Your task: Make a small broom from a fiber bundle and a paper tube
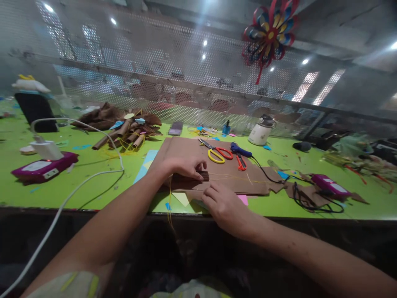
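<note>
My left hand point(182, 167) presses down on a small dark brown ridged roll point(203, 176) that lies on a sheet of brown cardboard point(192, 155); its fingers curl over the roll. Just in front of it, my right hand point(225, 207) is closed in a pinch on a thin yellow thread point(170, 198), which trails left along the cardboard and hangs over the table's front edge. The two hands are a few centimetres apart.
On the green table point(93, 186) lie yellow-handled scissors point(215, 154), small orange cutters point(241, 162), a blue glue gun point(239, 150) with black cord, brown paper rolls point(127, 134), a magenta box point(43, 167) with a white charger, and a white kettle point(261, 130). A paper pinwheel point(269, 31) hangs above.
</note>
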`<state>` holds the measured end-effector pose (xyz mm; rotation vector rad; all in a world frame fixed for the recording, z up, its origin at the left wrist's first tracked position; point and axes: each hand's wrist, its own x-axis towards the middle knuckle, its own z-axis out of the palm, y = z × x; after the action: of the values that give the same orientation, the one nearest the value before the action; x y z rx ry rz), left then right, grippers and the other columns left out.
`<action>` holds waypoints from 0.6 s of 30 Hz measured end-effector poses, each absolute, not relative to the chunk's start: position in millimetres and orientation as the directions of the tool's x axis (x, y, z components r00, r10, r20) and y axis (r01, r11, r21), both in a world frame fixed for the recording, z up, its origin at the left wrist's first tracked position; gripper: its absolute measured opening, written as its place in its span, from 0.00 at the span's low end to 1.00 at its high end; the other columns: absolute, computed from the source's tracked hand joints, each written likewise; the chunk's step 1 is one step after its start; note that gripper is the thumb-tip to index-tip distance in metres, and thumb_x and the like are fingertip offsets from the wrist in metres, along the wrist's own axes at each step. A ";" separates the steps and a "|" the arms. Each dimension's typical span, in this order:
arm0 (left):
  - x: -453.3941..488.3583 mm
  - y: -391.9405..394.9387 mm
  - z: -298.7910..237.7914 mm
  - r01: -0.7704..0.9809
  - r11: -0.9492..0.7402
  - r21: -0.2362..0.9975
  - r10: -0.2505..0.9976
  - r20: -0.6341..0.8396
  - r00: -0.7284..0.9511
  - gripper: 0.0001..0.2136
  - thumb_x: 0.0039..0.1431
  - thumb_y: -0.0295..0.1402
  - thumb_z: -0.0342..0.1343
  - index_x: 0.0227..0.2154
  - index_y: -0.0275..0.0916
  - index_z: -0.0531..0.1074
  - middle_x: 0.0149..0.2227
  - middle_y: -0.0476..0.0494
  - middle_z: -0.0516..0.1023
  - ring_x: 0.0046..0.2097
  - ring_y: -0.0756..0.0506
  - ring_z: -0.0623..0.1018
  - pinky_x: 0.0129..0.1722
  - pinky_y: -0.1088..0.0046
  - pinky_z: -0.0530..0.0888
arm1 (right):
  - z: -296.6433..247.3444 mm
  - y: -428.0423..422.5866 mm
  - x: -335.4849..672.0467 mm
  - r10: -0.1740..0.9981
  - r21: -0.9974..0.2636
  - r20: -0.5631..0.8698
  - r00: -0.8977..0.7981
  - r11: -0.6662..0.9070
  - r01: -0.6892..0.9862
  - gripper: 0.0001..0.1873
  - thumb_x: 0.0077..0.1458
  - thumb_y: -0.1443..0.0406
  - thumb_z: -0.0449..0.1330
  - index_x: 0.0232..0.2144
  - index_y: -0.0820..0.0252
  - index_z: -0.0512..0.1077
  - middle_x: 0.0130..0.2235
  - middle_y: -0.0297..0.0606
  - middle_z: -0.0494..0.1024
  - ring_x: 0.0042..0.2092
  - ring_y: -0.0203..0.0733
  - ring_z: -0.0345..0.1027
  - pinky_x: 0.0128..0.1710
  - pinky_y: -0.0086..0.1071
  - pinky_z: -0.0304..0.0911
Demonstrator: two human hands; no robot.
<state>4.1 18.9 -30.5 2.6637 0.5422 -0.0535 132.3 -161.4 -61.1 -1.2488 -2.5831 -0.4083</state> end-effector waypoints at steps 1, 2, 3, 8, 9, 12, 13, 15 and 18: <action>4.0 19.3 -30.7 0.383 -0.833 0.399 0.368 -0.117 0.922 0.22 0.47 0.42 0.56 0.46 0.39 0.65 0.40 0.44 0.75 0.38 0.46 0.73 0.33 0.75 0.66 | -64.9 -162.9 133.5 0.722 0.098 0.376 -0.581 0.593 0.799 0.10 0.57 0.75 0.50 0.36 0.67 0.71 0.35 0.45 0.71 0.39 0.46 0.59 0.41 0.39 0.60; 3.9 19.7 -30.9 0.385 -0.830 0.403 0.371 -0.115 0.921 0.22 0.47 0.42 0.56 0.46 0.39 0.65 0.40 0.44 0.75 0.38 0.46 0.73 0.34 0.75 0.66 | -68.9 -164.5 134.9 0.717 0.055 0.416 -0.559 0.594 0.802 0.11 0.58 0.76 0.49 0.36 0.67 0.71 0.35 0.45 0.71 0.38 0.45 0.59 0.40 0.39 0.60; 3.7 19.9 -30.9 0.387 -0.828 0.406 0.374 -0.115 0.920 0.23 0.47 0.42 0.56 0.46 0.39 0.65 0.40 0.44 0.75 0.38 0.46 0.72 0.34 0.75 0.66 | -72.8 -166.0 136.2 0.710 0.013 0.454 -0.538 0.599 0.801 0.11 0.58 0.76 0.48 0.36 0.67 0.70 0.35 0.45 0.72 0.38 0.45 0.59 0.39 0.39 0.61; 2.2 20.1 -28.5 0.381 -0.822 0.422 0.364 -0.125 0.923 0.24 0.46 0.43 0.58 0.46 0.39 0.67 0.40 0.43 0.75 0.38 0.46 0.73 0.34 0.75 0.67 | -78.6 -166.8 140.2 0.691 -0.156 0.598 -0.407 0.598 0.786 0.11 0.59 0.75 0.46 0.35 0.64 0.68 0.32 0.44 0.71 0.35 0.43 0.60 0.37 0.37 0.61; 1.7 20.3 -27.3 0.376 -0.815 0.441 0.358 -0.127 0.925 0.24 0.47 0.44 0.58 0.46 0.38 0.66 0.41 0.42 0.75 0.38 0.46 0.73 0.35 0.74 0.67 | -74.6 -164.4 140.2 0.697 -0.188 0.616 -0.368 0.583 0.790 0.10 0.59 0.74 0.47 0.34 0.63 0.68 0.32 0.43 0.71 0.35 0.43 0.60 0.36 0.37 0.61; -0.3 22.8 -22.2 0.350 -0.770 0.533 0.344 -0.115 0.932 0.25 0.50 0.47 0.55 0.48 0.36 0.66 0.42 0.40 0.75 0.41 0.45 0.73 0.38 0.73 0.68 | -52.8 -151.6 140.4 0.728 -0.288 0.620 -0.291 0.556 0.779 0.09 0.58 0.72 0.49 0.30 0.62 0.68 0.30 0.41 0.71 0.35 0.42 0.61 0.35 0.34 0.59; -1.2 24.3 -20.0 0.334 -0.761 0.556 0.340 -0.096 0.936 0.24 0.52 0.46 0.53 0.47 0.35 0.67 0.42 0.39 0.75 0.42 0.45 0.73 0.39 0.72 0.68 | -43.5 -145.8 140.8 0.751 -0.331 0.599 -0.280 0.550 0.767 0.09 0.58 0.71 0.50 0.28 0.61 0.68 0.29 0.39 0.70 0.33 0.40 0.61 0.34 0.33 0.58; -3.6 27.8 -14.6 0.296 -0.763 0.574 0.337 -0.037 0.941 0.20 0.54 0.44 0.51 0.45 0.36 0.69 0.43 0.39 0.75 0.44 0.44 0.72 0.42 0.70 0.67 | -24.6 -133.2 142.4 0.821 -0.456 0.517 -0.242 0.503 0.734 0.10 0.57 0.69 0.51 0.24 0.61 0.67 0.25 0.34 0.68 0.29 0.37 0.60 0.30 0.30 0.55; -9.2 32.3 -5.5 0.240 -0.773 0.587 0.337 0.061 0.939 0.18 0.58 0.41 0.46 0.45 0.37 0.70 0.46 0.41 0.75 0.47 0.43 0.71 0.46 0.68 0.66 | -0.7 -114.6 146.5 0.887 -0.599 0.438 -0.147 0.410 0.688 0.13 0.58 0.66 0.50 0.21 0.60 0.63 0.22 0.30 0.62 0.27 0.35 0.56 0.27 0.28 0.52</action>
<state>-9.2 32.3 -5.5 2.4903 0.4084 0.2168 146.5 -114.6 -0.7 -1.3440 -1.9010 0.3295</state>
